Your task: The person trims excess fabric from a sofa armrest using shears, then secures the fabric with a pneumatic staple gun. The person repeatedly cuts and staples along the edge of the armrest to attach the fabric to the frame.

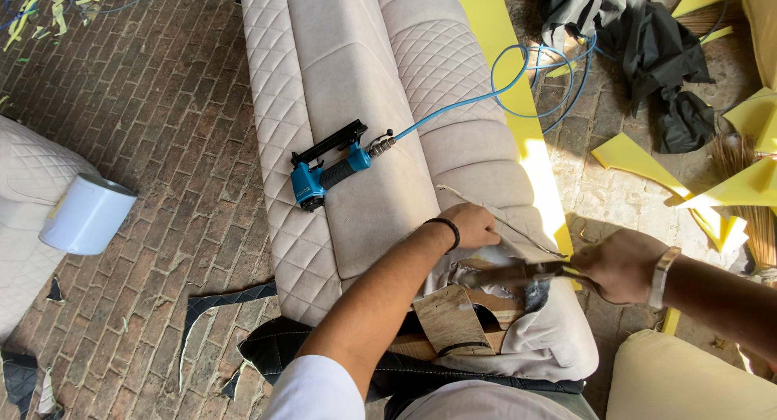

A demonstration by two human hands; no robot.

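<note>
Beige quilted upholstery cover (356, 129) lies along the sofa frame; my left hand (472, 225) pinches its loose edge at the near end. My right hand (619, 265) grips scissors (518, 274) there. A blue pneumatic stapler (328, 173) rests farther up the cover.

You're in an upholstery workshop, working on a bare brick floor.

Around you lie the signs of the trade: a quilted beige sofa cushion panel (364, 104) stretched out along the brick floor (162, 145), a blue pneumatic staple gun (328, 173) resting on it with its coiled blue air hose (518, 72), yellow foam offcuts (647, 165) scattered to one side, a heap of dark fabric (647, 48), black quilted scraps (218, 303), and a white can (85, 214).
</note>
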